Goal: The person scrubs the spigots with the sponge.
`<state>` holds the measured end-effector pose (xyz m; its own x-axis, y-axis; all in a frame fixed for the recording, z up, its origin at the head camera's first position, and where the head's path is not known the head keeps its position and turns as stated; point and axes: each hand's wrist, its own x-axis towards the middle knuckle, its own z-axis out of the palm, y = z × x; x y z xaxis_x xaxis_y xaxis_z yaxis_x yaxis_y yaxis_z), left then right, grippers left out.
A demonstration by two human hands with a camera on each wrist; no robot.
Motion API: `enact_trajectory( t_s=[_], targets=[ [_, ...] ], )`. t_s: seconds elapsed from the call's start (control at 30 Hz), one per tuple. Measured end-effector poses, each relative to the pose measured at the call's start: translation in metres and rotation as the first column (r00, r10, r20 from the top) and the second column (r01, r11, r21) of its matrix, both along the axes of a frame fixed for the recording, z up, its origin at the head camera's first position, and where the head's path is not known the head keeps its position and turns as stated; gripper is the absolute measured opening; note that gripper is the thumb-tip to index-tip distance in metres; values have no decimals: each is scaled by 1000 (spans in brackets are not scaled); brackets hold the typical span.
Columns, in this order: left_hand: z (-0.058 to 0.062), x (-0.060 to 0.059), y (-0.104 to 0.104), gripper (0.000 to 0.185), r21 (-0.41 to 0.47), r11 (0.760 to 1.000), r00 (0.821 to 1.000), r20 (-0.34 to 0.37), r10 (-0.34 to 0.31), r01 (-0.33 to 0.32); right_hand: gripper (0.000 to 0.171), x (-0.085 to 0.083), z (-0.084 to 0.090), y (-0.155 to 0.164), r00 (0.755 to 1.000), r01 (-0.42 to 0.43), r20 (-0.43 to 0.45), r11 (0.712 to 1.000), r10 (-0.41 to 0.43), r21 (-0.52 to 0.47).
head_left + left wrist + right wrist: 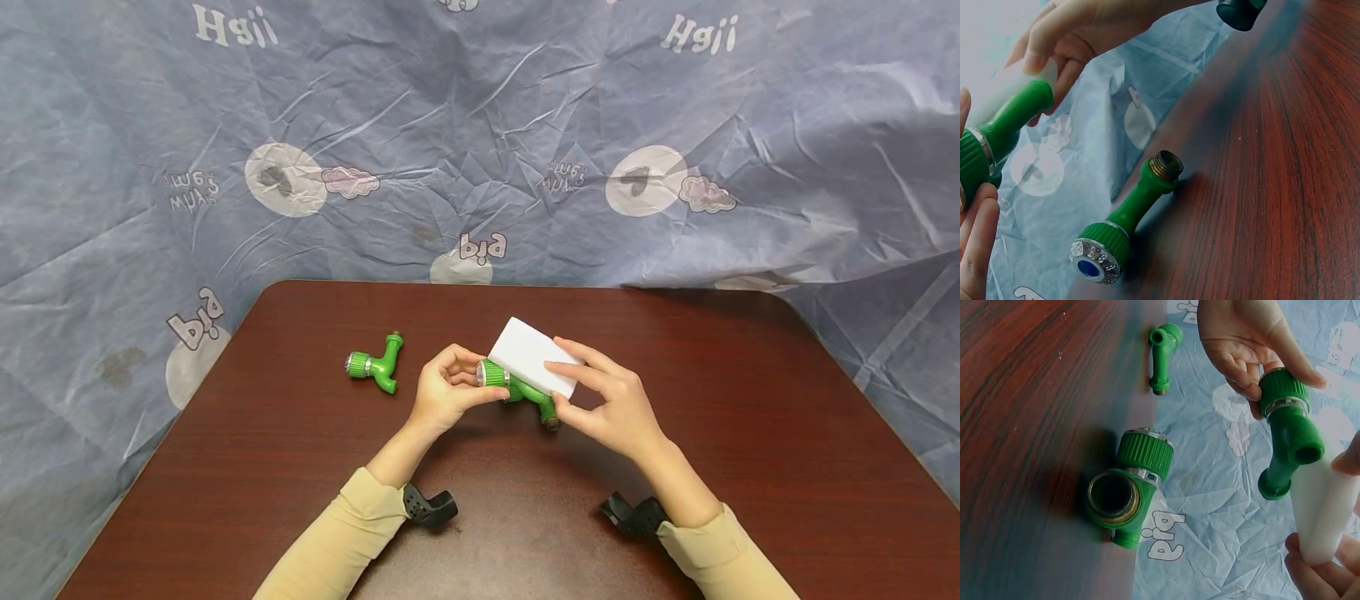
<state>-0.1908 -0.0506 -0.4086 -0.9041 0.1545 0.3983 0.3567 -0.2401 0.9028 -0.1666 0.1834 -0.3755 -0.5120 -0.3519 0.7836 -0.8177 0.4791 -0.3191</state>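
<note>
My left hand [442, 387] grips a green faucet [1285, 419] by its ribbed knob, fingers on one side and thumb on the other. A white sponge block [525, 350] is pinched between the thumb and fingers of my right hand [611, 396]. The sponge lies against the held faucet's body and hides part of it in the head view. Below them a second green faucet [1141, 456], with a brass threaded end, rests on the table, partly covered in the head view. A third green faucet [382, 364] lies on the table left of my left hand.
The dark red-brown wooden table [712, 375] spreads out around both hands. A wrinkled blue-grey printed cloth [480, 125] hangs behind its far edge. Each wrist carries a black camera mount, such as the left mount [430, 506].
</note>
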Motion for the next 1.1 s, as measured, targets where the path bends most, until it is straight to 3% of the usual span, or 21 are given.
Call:
enact_trajectory(
  t_s=[0.1, 0.3, 0.37, 0.53, 0.6, 0.77, 0.87, 1.0, 1.1],
  targets=[
    [0, 0, 0, 43, -6, 1000, 1000, 8, -2, 2, 34, 0, 1, 1, 1000, 6, 23, 1000, -5, -9],
    [13, 8, 0, 42, -44, 999, 1000, -30, -7, 6, 35, 0, 2, 0, 991, -123, 46, 992, 122, 12],
    [18, 11, 0, 42, -47, 999, 999, -38, -2, 0, 34, 0, 3, 2, 995, -92, 37, 996, 91, 12],
    [21, 13, 0, 41, -25, 999, 999, -18, 29, -29, 34, -1, 3, 6, 994, 107, 23, 994, -107, -32],
    [21, 13, 0, 42, -13, 999, 999, -3, 35, -35, 34, -1, 4, 6, 992, 123, 34, 990, -121, -64],
    [22, 13, -1, 42, 2, 999, 999, 10, 39, -39, 33, 0, 5, 5, 998, -31, 44, 997, 34, -66],
    [13, 7, 0, 43, 9, 999, 999, -1, 45, -45, 31, 0, 5, 5, 999, -9, 43, 1000, 10, -20],
    [0, -2, 0, 45, 28, 999, 999, -17, 45, -44, 30, -1, 3, 7, 991, 135, 30, 991, -134, -14],
    [-1, -2, 0, 45, 53, 998, 999, -9, 35, -34, 31, -1, 3, 6, 993, 114, -4, 993, -114, -24]
  ],
)
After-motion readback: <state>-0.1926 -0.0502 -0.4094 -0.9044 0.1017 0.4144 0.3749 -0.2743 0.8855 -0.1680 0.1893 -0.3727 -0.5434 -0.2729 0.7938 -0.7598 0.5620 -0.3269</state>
